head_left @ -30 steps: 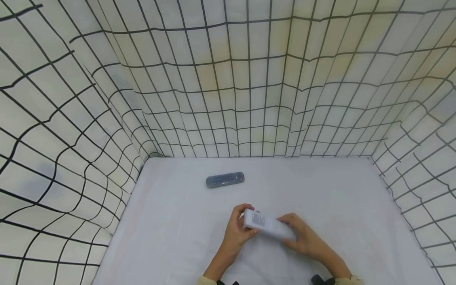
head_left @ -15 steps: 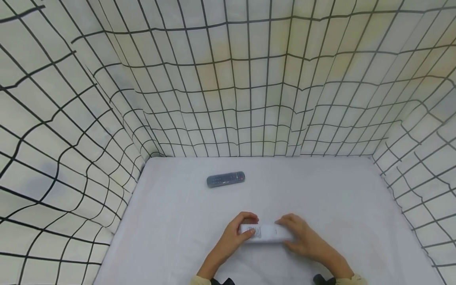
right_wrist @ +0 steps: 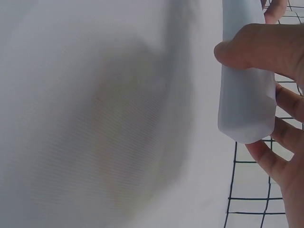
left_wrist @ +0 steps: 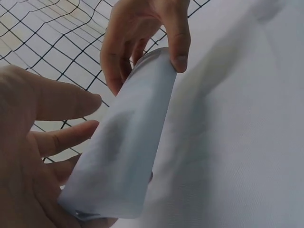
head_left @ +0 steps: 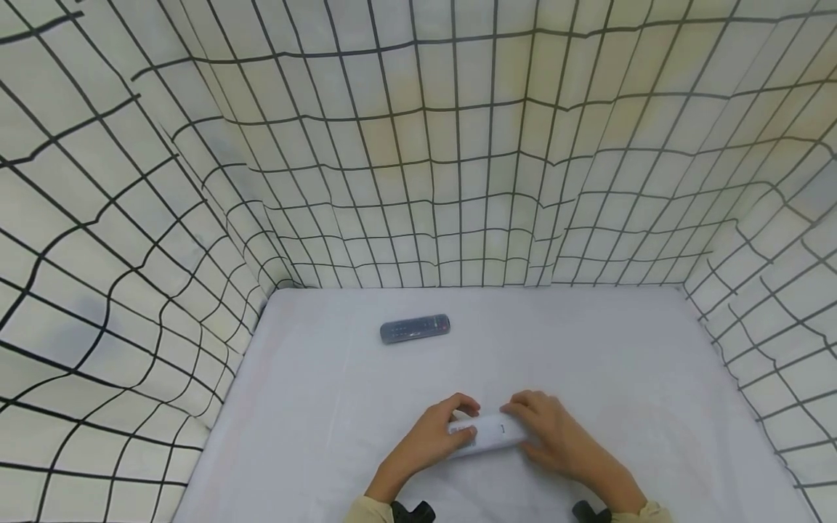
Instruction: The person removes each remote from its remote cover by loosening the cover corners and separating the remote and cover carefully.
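Note:
Near the front of the table, both hands hold a white remote control point(head_left: 495, 431) between them, its back side with small print and a mark facing up. My left hand point(head_left: 428, 437) grips its left end, thumb on top and fingers behind. At the other end, my right hand point(head_left: 557, 440) holds it between thumb and fingers. In the left wrist view the smooth white body point(left_wrist: 126, 147) slants from one hand to the other. The right thumb point(right_wrist: 256, 47) presses across it in the right wrist view. Its downward side is hidden in the head view.
A dark remote control point(head_left: 415, 329) lies farther back on the white-covered table point(head_left: 314, 407). Black grid netting point(head_left: 458, 211) over pale walls encloses the back and both sides. Dark wrist straps point(head_left: 413, 513) show at the lower edge.
The white remote has turned: its left end came down toward the person, and its slant has reversed. The left hand moved down with it; the right hand stayed nearly in place.

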Tool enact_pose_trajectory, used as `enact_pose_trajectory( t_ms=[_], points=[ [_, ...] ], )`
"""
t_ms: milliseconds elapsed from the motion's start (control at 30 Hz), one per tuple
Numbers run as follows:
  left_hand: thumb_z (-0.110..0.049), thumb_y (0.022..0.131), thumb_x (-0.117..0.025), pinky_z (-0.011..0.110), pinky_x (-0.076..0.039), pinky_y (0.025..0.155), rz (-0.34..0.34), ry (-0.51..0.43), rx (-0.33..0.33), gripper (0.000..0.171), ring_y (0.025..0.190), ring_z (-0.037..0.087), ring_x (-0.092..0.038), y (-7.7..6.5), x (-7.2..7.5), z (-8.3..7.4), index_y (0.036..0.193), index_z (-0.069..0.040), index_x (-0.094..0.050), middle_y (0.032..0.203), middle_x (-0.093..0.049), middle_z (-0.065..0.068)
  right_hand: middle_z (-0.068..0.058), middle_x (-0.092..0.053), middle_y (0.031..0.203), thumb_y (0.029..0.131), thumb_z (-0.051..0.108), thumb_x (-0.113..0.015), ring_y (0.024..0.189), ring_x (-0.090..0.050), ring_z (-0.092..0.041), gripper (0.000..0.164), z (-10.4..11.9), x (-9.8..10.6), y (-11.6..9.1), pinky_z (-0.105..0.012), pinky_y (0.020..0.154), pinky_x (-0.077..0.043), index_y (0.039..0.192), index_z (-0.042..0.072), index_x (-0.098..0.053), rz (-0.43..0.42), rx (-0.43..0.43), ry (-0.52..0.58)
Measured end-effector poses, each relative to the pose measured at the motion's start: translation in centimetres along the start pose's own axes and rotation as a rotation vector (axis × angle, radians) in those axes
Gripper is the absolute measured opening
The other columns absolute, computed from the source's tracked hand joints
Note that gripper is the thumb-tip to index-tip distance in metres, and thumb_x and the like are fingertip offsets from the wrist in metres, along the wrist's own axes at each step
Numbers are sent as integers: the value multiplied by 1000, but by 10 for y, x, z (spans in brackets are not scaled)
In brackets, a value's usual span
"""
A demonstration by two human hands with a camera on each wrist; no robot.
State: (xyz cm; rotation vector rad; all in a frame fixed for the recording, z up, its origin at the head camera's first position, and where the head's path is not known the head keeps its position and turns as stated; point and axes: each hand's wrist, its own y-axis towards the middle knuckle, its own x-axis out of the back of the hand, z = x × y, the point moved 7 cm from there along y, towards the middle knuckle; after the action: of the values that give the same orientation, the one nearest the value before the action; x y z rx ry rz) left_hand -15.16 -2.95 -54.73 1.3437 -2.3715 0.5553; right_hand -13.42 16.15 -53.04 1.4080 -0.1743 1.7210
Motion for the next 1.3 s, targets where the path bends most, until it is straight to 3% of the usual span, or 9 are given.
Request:
enact_pose_trajectory(
  t_ms=[233,467,733,900,967,1033,1133,1300],
  points=[
    [-33,94,-68,31,-51,78,21,171,23,30,98,12,-64,3,-8,-1,122,-23,-64,113,-69,-3,-1,-60,118,65,8,-87,107,-57,-18,61,7,4,3,-41,87,-51,121,14,-64,33,0,-60],
    [-37,94,-65,26,-48,69,-18,297,18,28,85,4,-61,6,-20,0,119,-23,-64,107,-70,-5,2,-59,120,67,7,-87,112,-55,-18,60,12,1,2,-41,91,-48,121,15,-62,59,10,-92],
    [-36,93,-65,24,-46,67,-113,270,43,27,80,0,-56,5,-23,5,116,-23,-65,101,-68,-9,2,-59,124,68,7,-87,116,-55,-20,61,12,0,0,-42,97,-48,123,13,-62,22,15,-81],
    [-34,92,-67,24,-46,68,-184,228,56,27,82,1,-57,3,-20,7,116,-23,-65,101,-68,-9,-6,-57,131,71,5,-82,124,-51,-29,62,9,2,-4,-28,114,-32,129,11,-62,-59,26,-34],
    [-33,92,-67,24,-46,68,-204,209,58,27,83,1,-58,2,-19,7,117,-23,-65,102,-69,-8,-9,-56,133,72,4,-80,127,-48,-32,62,7,3,-6,-22,118,-22,131,12,-61,-84,12,-33],
    [-32,92,-66,24,-47,69,-221,196,62,27,83,2,-58,2,-18,6,118,-23,-65,103,-69,-7,-9,-55,136,73,4,-80,130,-45,-32,63,5,3,-7,-19,118,-20,133,15,-61,-99,-21,-45],
    [-31,93,-66,24,-47,70,-241,179,69,27,84,2,-58,1,-17,5,118,-22,-65,103,-69,-7,-10,-51,142,75,8,-79,132,-43,-32,64,3,3,-9,-20,117,-25,135,19,-60,-109,-84,-82],
    [-34,94,-64,25,-48,71,-275,148,84,28,86,3,-58,-1,-18,5,120,-23,-64,104,-68,-8,-15,-44,149,76,9,-79,125,-51,-32,68,1,4,-11,-35,99,-50,139,18,-56,-137,-182,-100]
  ],
)
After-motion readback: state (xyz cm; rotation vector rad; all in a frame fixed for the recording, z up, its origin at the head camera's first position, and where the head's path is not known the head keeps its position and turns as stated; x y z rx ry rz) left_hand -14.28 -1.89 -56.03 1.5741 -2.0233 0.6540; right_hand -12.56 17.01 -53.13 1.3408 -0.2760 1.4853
